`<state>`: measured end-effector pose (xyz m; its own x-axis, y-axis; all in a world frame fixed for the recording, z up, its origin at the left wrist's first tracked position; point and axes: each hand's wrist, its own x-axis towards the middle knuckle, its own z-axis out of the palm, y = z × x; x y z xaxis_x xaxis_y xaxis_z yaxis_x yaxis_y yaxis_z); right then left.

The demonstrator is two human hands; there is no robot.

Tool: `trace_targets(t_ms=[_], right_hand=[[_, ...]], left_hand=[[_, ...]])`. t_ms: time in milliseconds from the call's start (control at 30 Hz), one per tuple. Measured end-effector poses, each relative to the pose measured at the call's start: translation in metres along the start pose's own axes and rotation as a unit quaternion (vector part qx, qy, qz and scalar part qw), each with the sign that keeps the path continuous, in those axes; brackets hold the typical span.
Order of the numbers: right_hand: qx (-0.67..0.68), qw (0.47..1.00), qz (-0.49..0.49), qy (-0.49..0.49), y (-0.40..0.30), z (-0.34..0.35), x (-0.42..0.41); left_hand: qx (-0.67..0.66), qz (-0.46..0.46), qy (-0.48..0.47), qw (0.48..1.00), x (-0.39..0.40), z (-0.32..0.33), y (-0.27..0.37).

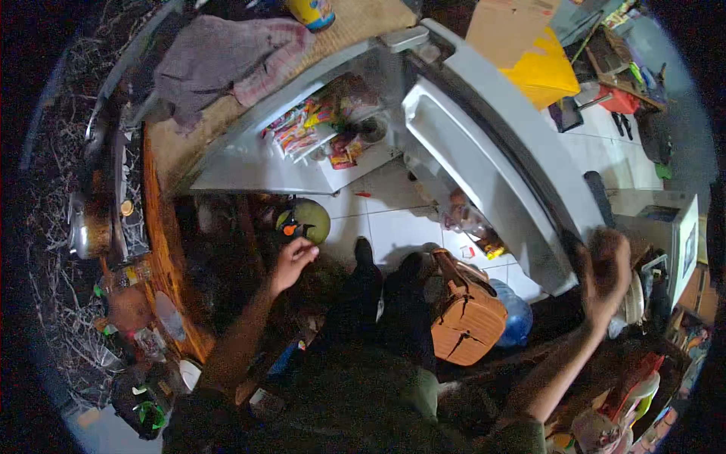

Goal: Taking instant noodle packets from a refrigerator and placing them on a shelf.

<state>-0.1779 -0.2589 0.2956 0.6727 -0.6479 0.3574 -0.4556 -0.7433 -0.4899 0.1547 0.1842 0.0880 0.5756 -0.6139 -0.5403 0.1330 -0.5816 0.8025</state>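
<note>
My left hand (292, 264) hangs in the air with its fingers loosely bent; I see nothing in it. Beyond it on the floor is a rounded green gas cylinder (312, 220) with a black and orange fitting on top. My right hand (608, 275) is at the outer edge of an open refrigerator door (488, 170), its fingers blurred and partly dark; whether it grips the door cannot be told. Inside the lit refrigerator (255, 170) lie colourful packets (300, 130) and a dark round item. The door's inner side carries a white shelf rim.
An orange-brown ribbed case (469, 332) and a blue water jug (513, 318) stand by my right leg. A grey cloth (215, 62) lies atop the refrigerator. On the left runs a dark marble-patterned counter (51, 238) with a wooden edge. White floor tiles (402, 235) show ahead.
</note>
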Motion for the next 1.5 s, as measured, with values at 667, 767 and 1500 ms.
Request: trace_targets(t_ms=[667,767,1500], right_hand=[[0.183,0.970,-0.085,0.133,-0.046,0.274,-0.116],[0.172,0.981,-0.086,0.030,-0.052,0.303,-0.107],[0.686,0.407,0.454,-0.398,-0.009,0.387,-0.020]], left_hand=[[0.515,0.189,0.197,0.812,0.372,-0.031,0.001],[0.586,0.132,0.152,0.785,0.383,-0.034,0.008],[0.270,0.529,-0.009,0.804,0.192,0.080,0.026]])
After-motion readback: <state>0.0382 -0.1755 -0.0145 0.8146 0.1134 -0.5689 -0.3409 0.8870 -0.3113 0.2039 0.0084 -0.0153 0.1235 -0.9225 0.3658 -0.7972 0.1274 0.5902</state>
